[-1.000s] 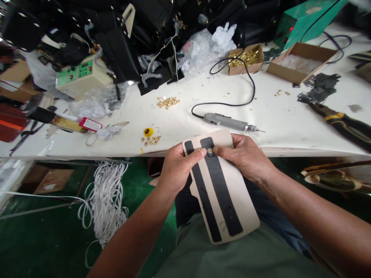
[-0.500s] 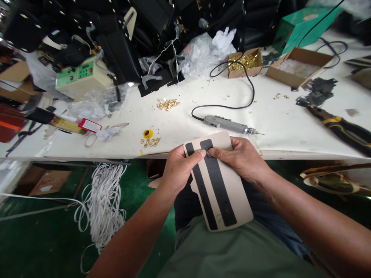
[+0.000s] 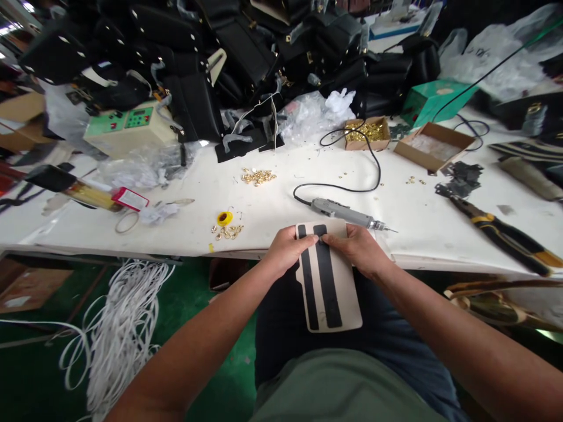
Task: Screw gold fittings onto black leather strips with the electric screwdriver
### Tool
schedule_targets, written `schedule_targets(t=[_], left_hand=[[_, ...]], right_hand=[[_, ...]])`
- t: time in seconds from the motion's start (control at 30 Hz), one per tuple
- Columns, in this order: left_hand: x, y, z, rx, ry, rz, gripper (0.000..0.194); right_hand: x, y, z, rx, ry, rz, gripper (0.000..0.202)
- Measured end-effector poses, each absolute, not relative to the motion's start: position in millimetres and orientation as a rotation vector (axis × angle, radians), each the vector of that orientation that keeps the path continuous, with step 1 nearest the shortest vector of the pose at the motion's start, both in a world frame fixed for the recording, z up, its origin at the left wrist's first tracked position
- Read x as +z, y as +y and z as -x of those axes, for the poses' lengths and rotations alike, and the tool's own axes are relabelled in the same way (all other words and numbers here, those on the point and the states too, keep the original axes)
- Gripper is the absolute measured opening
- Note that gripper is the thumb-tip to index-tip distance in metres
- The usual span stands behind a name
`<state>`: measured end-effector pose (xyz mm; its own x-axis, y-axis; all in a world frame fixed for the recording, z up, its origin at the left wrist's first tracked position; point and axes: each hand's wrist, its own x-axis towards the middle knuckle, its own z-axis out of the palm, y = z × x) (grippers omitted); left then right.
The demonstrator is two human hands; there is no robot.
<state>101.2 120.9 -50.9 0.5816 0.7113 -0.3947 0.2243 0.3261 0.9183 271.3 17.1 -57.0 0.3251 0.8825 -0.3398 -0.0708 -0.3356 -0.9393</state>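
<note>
A beige panel (image 3: 347, 293) with two black strips hangs over the lap at the table's front edge. My left hand (image 3: 288, 249) grips its upper left edge, thumb on the face. On the upper right, my right hand (image 3: 358, 246) is closed round the panel. Both thumb tips nearly meet at the top of the wider strip; any small part under them is hidden. Just beyond the panel lies a grey electric screwdriver (image 3: 345, 214), its bit pointing right. Small gold fittings (image 3: 229, 232) sit by a yellow ring (image 3: 224, 218) to the left.
The white table (image 3: 264, 205) also carries a gold hardware pile (image 3: 259, 177), a box of gold pieces (image 3: 367, 133), an open carton (image 3: 433, 146), pliers (image 3: 505, 234) and a green-fronted control box (image 3: 132, 129). Black bags (image 3: 189, 88) are heaped behind. White cord (image 3: 127, 328) lies below left.
The view has shifted, showing more of the table's back. The panel now stands more upright in the picture, and both hands keep their hold with thumbs together.
</note>
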Motion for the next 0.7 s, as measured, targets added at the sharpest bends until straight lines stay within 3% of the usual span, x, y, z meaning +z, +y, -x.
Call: schedule_targets(t=[0.47,0.7], left_hand=[[-54.8,136.8,-102.8,0.224,0.912,-1.248,0.028],[-50.1,149.1,-112.0,0.295,0.917,-1.661,0.017]], right_hand=[[-53.9,19.4,-273.0,1.277,-0.649,1.635,0.036],[-49.8,27.1,-279.6,1.083,-0.914,1.931,0.029]])
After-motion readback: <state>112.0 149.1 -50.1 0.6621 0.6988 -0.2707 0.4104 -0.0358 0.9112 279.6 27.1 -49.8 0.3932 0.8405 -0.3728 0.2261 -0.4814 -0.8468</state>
